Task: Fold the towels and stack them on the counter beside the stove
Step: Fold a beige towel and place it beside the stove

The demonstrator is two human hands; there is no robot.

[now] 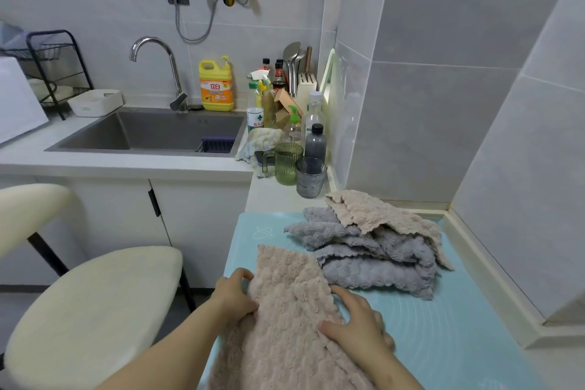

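A beige fluffy towel (285,310) lies lengthwise on the light blue mat (459,342), reaching toward me past the lower frame edge. My left hand (234,294) grips its left edge, fingers curled over the fabric. My right hand (357,323) holds the right edge, thumb on top of the towel and fingers at its side. Behind, a loose pile of grey towels (376,266) sits on the mat with another beige towel (373,212) draped over its back.
Two tumblers (288,161) (310,177), bottles (315,142) and a phone crowd the counter behind the mat. A sink (152,133) lies to the left. A cream chair (95,304) stands by my left arm. Tiled walls close the right side.
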